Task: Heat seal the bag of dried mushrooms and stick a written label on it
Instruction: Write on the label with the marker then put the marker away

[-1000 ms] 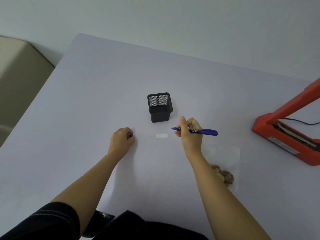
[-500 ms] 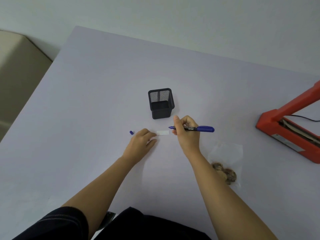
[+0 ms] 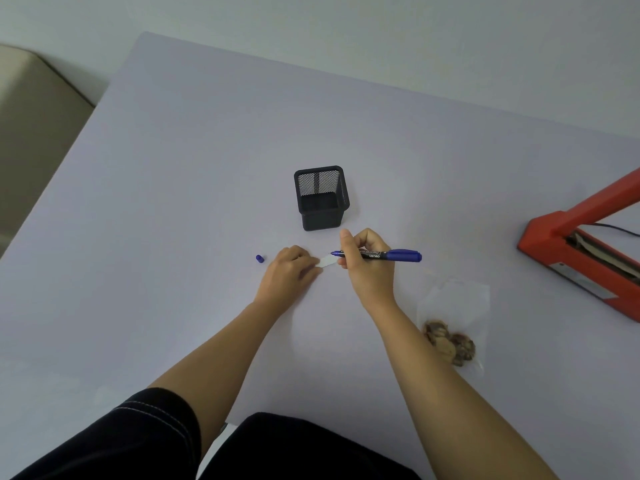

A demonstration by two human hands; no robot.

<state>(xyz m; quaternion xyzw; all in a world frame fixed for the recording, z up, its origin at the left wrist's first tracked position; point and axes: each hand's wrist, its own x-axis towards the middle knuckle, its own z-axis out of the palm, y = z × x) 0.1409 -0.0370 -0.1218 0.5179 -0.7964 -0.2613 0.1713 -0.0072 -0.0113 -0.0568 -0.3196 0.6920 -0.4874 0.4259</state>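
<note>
On the pale lilac bench (image 3: 207,161) in front of me stand a black mesh pen holder (image 3: 322,199) and, at the right edge, a red heat sealer (image 3: 581,258), while a small blue pen cap (image 3: 260,258), a white label (image 3: 327,261) and the clear bag of dried mushrooms (image 3: 452,327) lie flat on it.

A black mesh pen holder (image 3: 321,198) stands upright near the middle of the pale lilac desk (image 3: 194,161), its inside dark. Beyond the desk's far edge runs a plain light wall (image 3: 381,36). A beige cushioned seat (image 3: 31,126) sits off the desk's left edge.
</note>
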